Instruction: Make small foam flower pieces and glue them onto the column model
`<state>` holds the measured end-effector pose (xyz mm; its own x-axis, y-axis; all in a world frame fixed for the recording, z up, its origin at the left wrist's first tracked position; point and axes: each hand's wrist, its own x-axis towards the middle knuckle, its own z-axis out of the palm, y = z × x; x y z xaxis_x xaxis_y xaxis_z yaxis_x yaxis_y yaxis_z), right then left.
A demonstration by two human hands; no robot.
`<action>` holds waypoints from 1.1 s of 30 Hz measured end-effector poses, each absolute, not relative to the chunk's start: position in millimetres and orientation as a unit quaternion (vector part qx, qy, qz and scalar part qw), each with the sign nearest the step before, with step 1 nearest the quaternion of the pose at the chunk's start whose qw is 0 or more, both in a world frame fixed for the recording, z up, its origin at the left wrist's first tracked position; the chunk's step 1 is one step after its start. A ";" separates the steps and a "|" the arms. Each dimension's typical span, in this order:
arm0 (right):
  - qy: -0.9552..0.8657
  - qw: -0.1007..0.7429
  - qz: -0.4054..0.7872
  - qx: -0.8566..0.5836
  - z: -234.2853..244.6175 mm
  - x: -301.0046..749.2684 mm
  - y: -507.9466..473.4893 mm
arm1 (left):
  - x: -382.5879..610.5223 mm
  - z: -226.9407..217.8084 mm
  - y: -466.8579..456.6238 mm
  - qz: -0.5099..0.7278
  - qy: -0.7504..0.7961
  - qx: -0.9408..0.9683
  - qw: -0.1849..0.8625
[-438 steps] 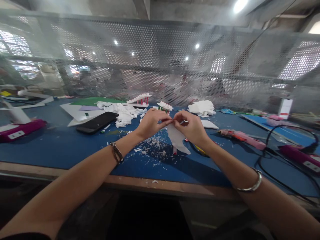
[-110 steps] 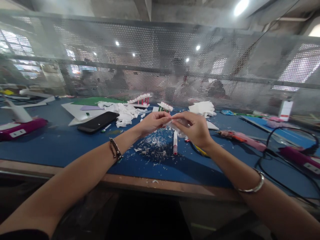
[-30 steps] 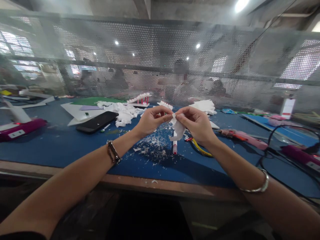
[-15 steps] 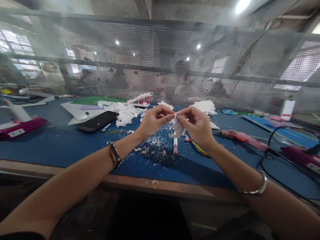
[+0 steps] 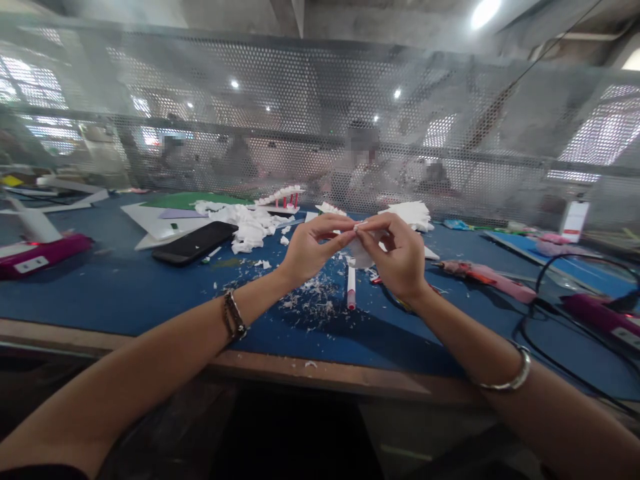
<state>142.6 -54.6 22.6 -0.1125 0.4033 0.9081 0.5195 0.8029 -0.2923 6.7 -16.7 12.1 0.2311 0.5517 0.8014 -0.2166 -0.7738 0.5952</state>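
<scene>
Above the blue table, my left hand (image 5: pixel 311 252) and my right hand (image 5: pixel 401 259) meet fingertip to fingertip. A thin, crumpled white tissue (image 5: pixel 361 255) hangs from my right hand's pinch, partly behind the fingers. My left thumb and forefinger are pinched at the same spot; a tiny whitish bit shows there, too small to name. Below the hands lies a white marker pen (image 5: pixel 351 293) with a red end. White shreds (image 5: pixel 310 297) are scattered to its left. Pliers with yellow and red handles are mostly hidden by my right wrist.
Left of my hands are a black phone (image 5: pixel 195 244) and a heap of crumpled tissue (image 5: pixel 250 230). A pink corded tool (image 5: pixel 493 280) lies at the right, its black cable (image 5: pixel 524 327) looping nearby. Purple power strips (image 5: pixel 55 255) sit at both sides. A perforated screen (image 5: pixel 300 120) stands behind.
The tissue has swung up behind my right fingers and hangs less low. My left hand has shifted slightly right, and my right hand has turned a little, covering more of the pliers.
</scene>
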 end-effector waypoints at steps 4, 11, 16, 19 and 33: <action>-0.755 0.581 -0.065 -0.298 23.0 143.6 -55.1 | 7.9 11.3 -17.4 0.600 0.135 0.723 0.314; -0.766 0.565 -0.104 -0.290 24.4 146.0 -52.9 | 3.2 15.7 -19.2 0.578 0.151 0.774 0.210; -0.776 0.545 -0.106 -0.298 26.7 147.1 -54.4 | -0.5 20.1 -18.6 0.550 0.162 0.804 0.156; -0.768 0.547 -0.095 -0.320 27.8 146.6 -55.6 | -1.6 21.3 -17.1 0.538 0.160 0.812 0.159; -0.776 0.545 0.040 -0.314 30.5 146.2 -52.7 | -7.9 25.9 -12.8 0.503 0.142 0.825 0.213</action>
<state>146.2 -52.7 30.5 -0.2088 0.5318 0.8207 0.4437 0.7994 -0.4050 -7.9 -12.8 25.9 0.4524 0.4490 0.7705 0.0210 -0.8691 0.4941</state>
